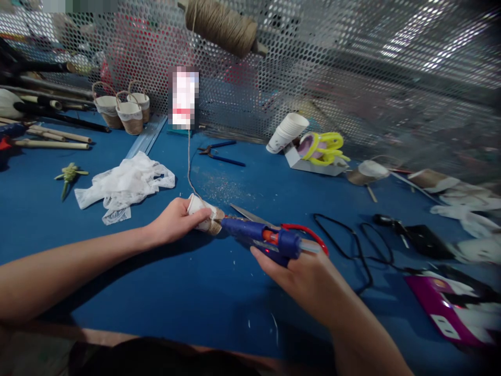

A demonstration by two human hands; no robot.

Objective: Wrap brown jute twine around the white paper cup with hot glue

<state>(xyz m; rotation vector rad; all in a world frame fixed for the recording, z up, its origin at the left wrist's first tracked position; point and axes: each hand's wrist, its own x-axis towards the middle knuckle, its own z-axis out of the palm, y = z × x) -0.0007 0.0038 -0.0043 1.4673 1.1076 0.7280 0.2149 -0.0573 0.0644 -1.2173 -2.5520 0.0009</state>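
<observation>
A white paper cup (195, 205), partly wrapped in brown twine near its base, lies tilted in my left hand (176, 219), whose fingers are closed round it. My right hand (293, 271) grips a blue hot glue gun (258, 235) with a small red light and a clear glue stick at its back. The gun's nozzle is at the twine-wrapped end of the cup; whether they touch I cannot tell. From the cup a strand of twine (189, 162) runs up towards a twine spool (221, 26). Scissors (250, 214) with red handles lie partly behind the gun.
White lace (131, 183) lies left, near a small green figure (69, 176). Behind stand twine-covered baskets (130, 119), a phone (183, 99), blue pliers (223, 154) and stacked cups (287, 131). Yellow tape rolls (323, 148), a black cable (352, 240) and a purple box (438, 308) are right.
</observation>
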